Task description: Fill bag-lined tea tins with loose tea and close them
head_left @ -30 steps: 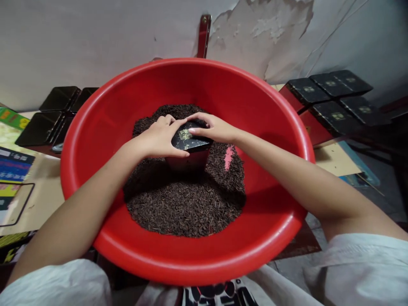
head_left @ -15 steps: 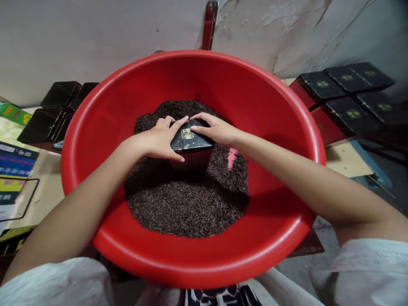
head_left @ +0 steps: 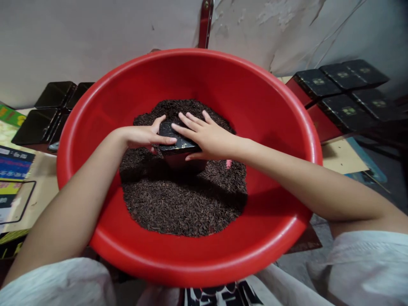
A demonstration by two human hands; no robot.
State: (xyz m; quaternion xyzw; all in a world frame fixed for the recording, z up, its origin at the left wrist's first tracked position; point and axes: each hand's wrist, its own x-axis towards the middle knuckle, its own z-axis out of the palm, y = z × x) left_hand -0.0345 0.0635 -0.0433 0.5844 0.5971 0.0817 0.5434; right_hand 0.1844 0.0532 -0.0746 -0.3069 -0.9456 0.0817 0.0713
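A square tin with a worn black lid and dark red sides stands amid loose dark dried tea leaves in a big red plastic basin. My left hand grips the tin's left side, its thumb lying over the lid and some of its fingers hidden. Across the lid's right part lies my right hand, palm down with fingers spread. The gold mark on the lid is mostly covered by it. A pink patch shows among the leaves to the right.
Several black-lidded red tins stand to the basin's right. More black tins are at the left, beside printed packaging. Behind the basin, a dark red bar leans against the peeling wall.
My right hand has flattened and spread over the lid's right side. My left hand has shifted left with the tin, its thumb now on the lid. The pink patch is more covered.
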